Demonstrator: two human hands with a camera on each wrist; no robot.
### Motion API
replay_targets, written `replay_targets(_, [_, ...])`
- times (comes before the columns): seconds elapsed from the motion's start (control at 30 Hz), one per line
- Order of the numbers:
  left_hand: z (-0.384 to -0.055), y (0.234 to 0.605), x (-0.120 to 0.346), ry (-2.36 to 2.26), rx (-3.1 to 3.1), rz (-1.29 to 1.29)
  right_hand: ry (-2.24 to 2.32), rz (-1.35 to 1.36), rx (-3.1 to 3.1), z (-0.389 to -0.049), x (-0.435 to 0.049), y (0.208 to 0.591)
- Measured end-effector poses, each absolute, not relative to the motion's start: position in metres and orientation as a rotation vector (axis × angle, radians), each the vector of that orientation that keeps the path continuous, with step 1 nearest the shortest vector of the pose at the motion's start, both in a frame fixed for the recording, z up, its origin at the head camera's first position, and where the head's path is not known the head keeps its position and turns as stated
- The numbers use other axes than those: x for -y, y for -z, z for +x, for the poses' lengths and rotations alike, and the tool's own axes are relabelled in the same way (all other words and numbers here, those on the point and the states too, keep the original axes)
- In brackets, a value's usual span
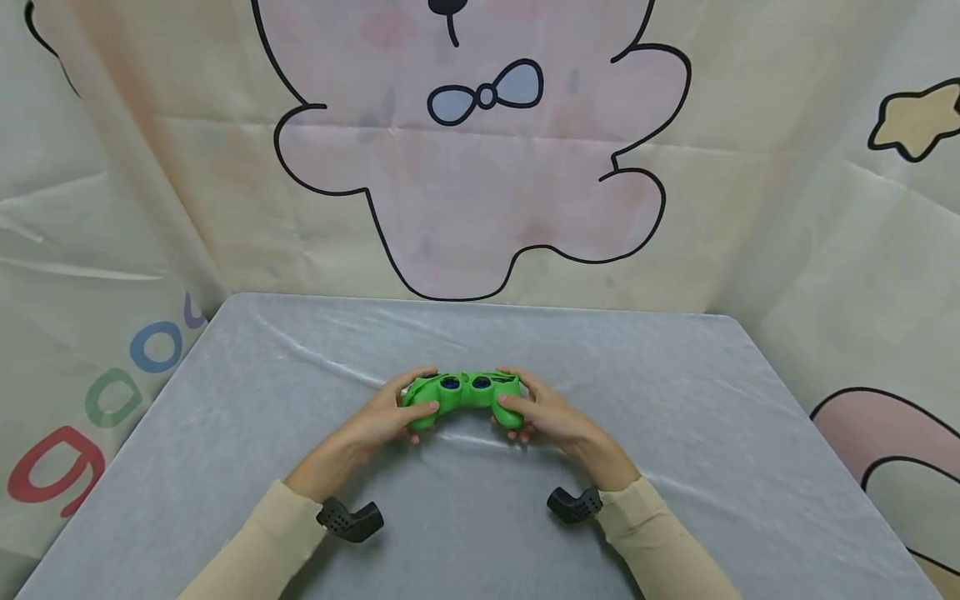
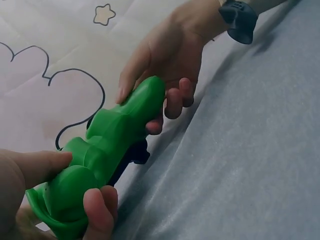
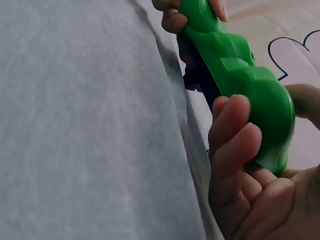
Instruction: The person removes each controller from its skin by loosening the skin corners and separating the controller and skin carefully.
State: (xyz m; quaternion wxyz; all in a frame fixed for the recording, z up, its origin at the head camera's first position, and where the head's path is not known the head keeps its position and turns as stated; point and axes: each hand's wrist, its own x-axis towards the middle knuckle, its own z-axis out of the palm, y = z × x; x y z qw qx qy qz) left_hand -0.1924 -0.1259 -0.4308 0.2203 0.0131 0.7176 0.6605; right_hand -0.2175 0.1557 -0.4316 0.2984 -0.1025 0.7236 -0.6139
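Note:
A green game controller (image 1: pixel 467 390) with two dark thumbsticks is held level between both hands, over the middle of the table. My left hand (image 1: pixel 381 418) grips its left handle, thumb on the near face and fingers curled behind. The right handle lies in my right hand (image 1: pixel 558 419), gripped the same way. In the left wrist view the green shell of the controller (image 2: pixel 107 135) has a flared edge at its near end, and dark parts show on the underside. From the right wrist, fingers (image 3: pixel 235 125) wrap the rounded green handle.
A grey cloth-covered table (image 1: pixel 465 533) spreads around the hands. Behind it hangs a printed curtain (image 1: pixel 480 192) with a cartoon figure, and more printed cloth closes both sides. A black wrist device (image 1: pixel 350 521) sits at the left cuff, another black device (image 1: pixel 574 505) at the right.

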Motion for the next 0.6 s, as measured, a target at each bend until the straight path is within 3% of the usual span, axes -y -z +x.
replay_targets(0.23, [-0.1911,0.432,0.1262,-1.857,-1.979,0.103,1.567,-0.297,-1.959,-0.2174,-0.1603,0.4338])
replay_targets(0.6, [-0.1883,0.4285,0.1217,-1.895,-1.955,-0.019,1.553,-0.323,-1.961,-0.2157,-0.1619,0.4259])
